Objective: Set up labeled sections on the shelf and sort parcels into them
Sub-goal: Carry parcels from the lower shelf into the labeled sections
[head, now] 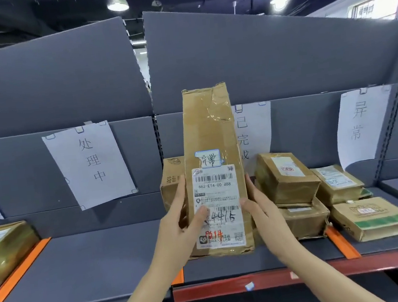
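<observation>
Tall brown cardboard parcel (210,137) upright. Left hand (177,226) & right hand (260,208): each grip holds its lower sides.

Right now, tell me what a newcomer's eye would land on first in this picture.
The tall brown parcel held upright at centre between the left hand and right hand, a white shipping label on its front. Behind it, handwritten paper signs hang on the grey shelf back, one at left, one at far right. Smaller parcels sit stacked on the shelf to its right.
</observation>
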Tool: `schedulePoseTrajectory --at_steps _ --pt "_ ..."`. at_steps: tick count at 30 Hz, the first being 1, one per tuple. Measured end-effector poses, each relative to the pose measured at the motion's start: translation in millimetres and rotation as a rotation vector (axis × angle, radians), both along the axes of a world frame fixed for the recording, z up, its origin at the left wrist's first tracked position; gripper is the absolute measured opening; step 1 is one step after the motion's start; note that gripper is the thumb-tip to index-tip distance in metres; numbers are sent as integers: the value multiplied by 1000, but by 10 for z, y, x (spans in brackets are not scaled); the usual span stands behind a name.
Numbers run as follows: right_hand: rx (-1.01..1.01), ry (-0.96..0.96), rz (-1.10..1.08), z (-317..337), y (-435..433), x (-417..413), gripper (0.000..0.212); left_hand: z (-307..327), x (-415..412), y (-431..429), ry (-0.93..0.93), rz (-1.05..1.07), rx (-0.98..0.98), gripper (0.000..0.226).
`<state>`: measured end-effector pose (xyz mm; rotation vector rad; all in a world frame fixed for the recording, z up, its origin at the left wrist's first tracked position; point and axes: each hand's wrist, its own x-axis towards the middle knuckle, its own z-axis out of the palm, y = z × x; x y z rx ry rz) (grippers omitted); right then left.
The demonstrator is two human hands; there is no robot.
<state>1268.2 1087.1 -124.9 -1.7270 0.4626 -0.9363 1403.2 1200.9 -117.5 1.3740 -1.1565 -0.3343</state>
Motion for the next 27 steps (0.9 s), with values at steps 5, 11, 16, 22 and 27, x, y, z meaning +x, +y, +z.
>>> schedulePoseTrajectory --at_steps 5,11,16,22,27 --pt "18 13 11 -17 1 -204 75 -39 -164 -68 -26 -32 13 70" --pt "12 30 -22 -2 -6 -505 63 -137 -374 -159 34 -96 -18 72" --pt "73 -11 -103 -111 -56 -824 66 -155 -560 -308 -95 -169 7 76" --pt "98 -64 -227 -266 -34 -1243 67 -268 -810 -541 -133 -373 12 68" --pt "138 -46 -337 -400 -96 -1649 56 -439 -1109 -794 -140 -498 36 68"
